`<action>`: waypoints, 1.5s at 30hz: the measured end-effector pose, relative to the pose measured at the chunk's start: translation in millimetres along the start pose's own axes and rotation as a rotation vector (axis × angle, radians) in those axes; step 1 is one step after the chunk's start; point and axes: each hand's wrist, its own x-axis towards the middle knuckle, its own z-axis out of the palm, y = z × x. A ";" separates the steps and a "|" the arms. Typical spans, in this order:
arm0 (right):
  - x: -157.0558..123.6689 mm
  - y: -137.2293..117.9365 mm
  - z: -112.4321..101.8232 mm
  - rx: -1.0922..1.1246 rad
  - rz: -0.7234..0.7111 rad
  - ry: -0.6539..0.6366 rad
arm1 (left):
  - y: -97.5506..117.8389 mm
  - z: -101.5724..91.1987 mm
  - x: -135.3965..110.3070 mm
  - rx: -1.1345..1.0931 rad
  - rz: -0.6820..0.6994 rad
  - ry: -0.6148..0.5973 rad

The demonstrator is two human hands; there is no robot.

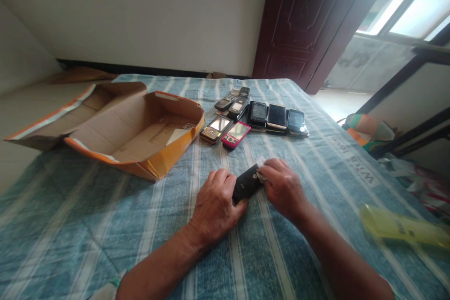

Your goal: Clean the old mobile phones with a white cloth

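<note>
My left hand is wrapped round one end of a black mobile phone, held tilted just above the striped blue cloth. A small round lens shows near the phone's far end, so its back seems to face up. At that end, my right hand pinches a crumpled white tissue and presses it against the phone's edge. Beyond my hands lie a pink phone and a gold-and-black keypad phone, both face up.
Several more phones sit behind, among them a dark touchscreen phone. An open cardboard box with an orange outside stands at the left. A yellow translucent packet lies at the right. Past the bed is a dark red door.
</note>
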 end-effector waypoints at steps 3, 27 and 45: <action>-0.8 -11.6 4.7 0.023 -0.023 -0.034 | -0.9 -0.3 0.2 -0.003 0.006 -0.013; 16.3 21.4 -16.1 0.919 0.809 0.342 | 0.1 2.9 0.8 -0.040 0.022 0.091; 15.9 8.3 -3.4 1.473 0.902 0.067 | -5.8 -7.7 -0.8 -0.208 0.030 0.414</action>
